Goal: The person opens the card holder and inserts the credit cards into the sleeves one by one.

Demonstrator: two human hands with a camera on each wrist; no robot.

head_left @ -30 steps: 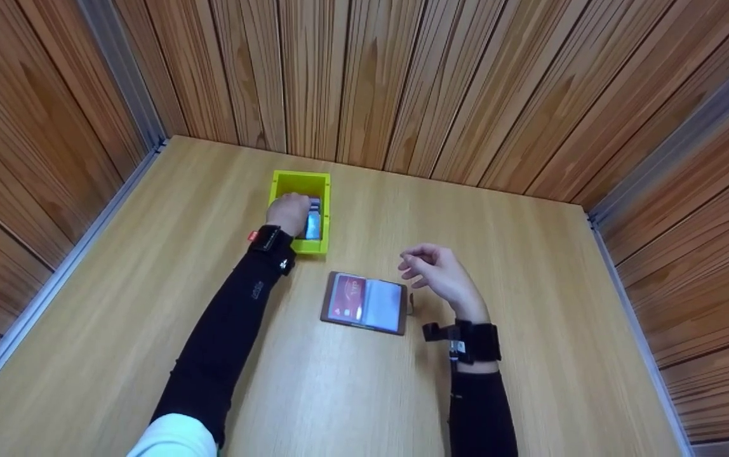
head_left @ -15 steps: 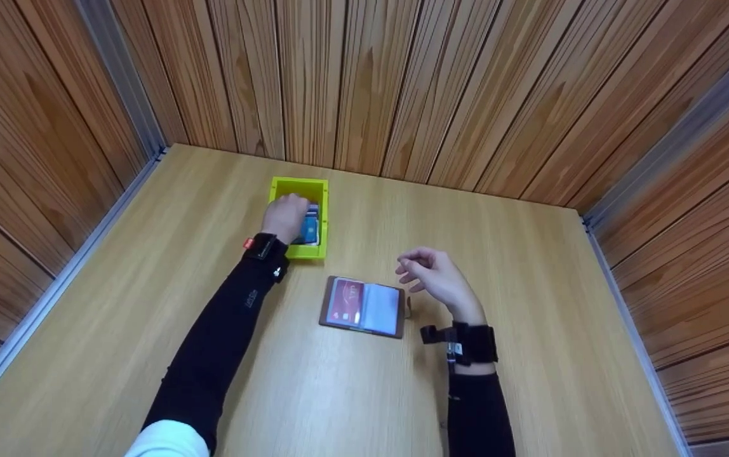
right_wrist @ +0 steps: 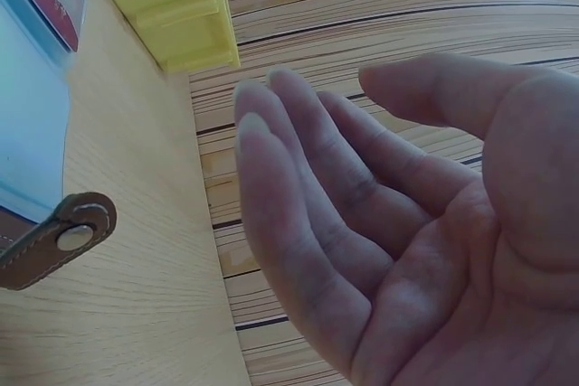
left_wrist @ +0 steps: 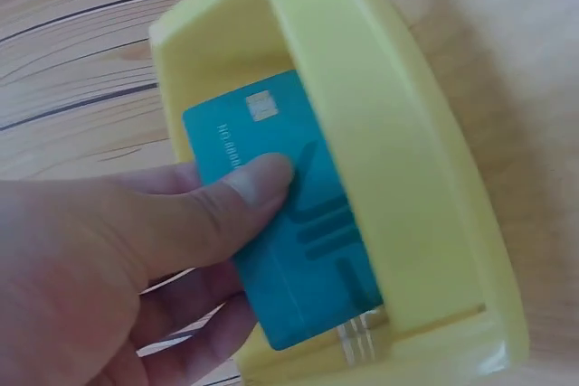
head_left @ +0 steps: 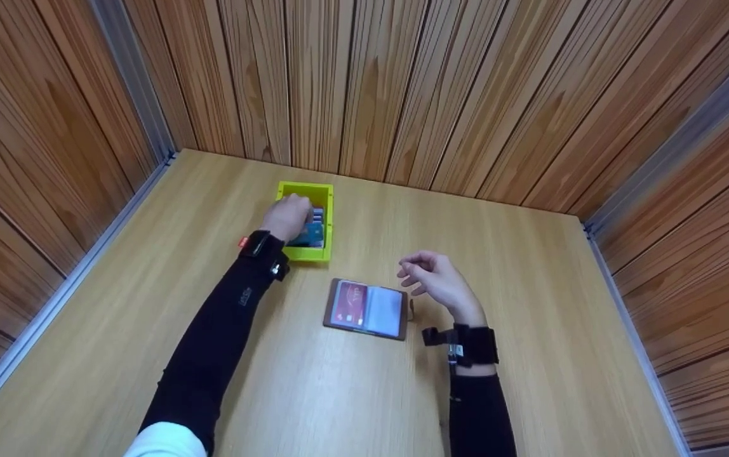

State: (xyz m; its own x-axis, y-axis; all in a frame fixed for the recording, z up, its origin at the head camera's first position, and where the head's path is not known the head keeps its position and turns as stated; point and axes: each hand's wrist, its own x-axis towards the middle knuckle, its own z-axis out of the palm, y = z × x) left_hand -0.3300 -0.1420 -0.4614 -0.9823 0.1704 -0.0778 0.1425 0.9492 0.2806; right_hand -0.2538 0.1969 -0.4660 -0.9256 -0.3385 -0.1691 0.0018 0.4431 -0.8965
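Observation:
In the left wrist view, my left hand [left_wrist: 181, 241] pinches a teal bank-style card [left_wrist: 294, 277] with a chip, thumb on its face and fingers behind. The card is tilted inside a yellow box [left_wrist: 389, 124]. Nearer the table's middle, in the head view, lies an open brown card holder [head_left: 404, 317] with clear sleeves. A red card [head_left: 350, 303] fills its left sleeve. To the holder's right my right hand [head_left: 437, 279] hovers, fingers loosely bent and holding nothing. The holder's strap with a metal snap [right_wrist: 77, 237] shows in the right wrist view.
More cards [head_left: 318, 214] sit in the box, partly hidden by my left hand. Wood-panelled walls [head_left: 390, 89] enclose the back and sides of the light wooden table [head_left: 517, 285]. Metal strips run along both side edges.
The teal card now shows more plainly and lies tilted at my left hand in the box. My right hand and the card holder stay put; the head view shifts slightly.

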